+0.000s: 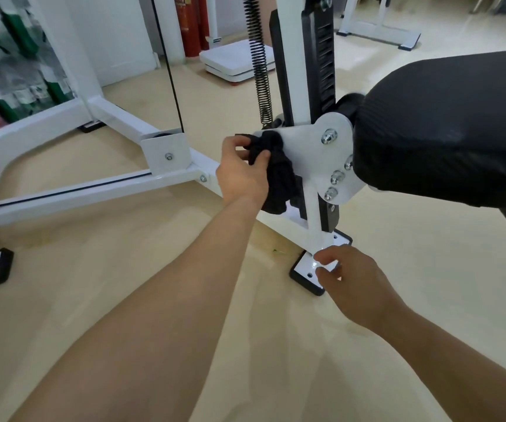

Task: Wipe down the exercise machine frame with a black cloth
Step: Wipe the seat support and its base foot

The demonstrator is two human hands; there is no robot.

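Left grip (pixel 241 172) clenched bunched black cloth (pixel 276 175) against white frame bracket (pixel 306 153); right hand (pixel 349 278) hovered open, empty, near base plate (pixel 306 269). Risk: dangling cloth snagging bolts (pixel 329 137).

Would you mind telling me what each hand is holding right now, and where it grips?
The left hand grips the bunched top of the black cloth, pressed against the white metal bracket plate. The right hand holds nothing.
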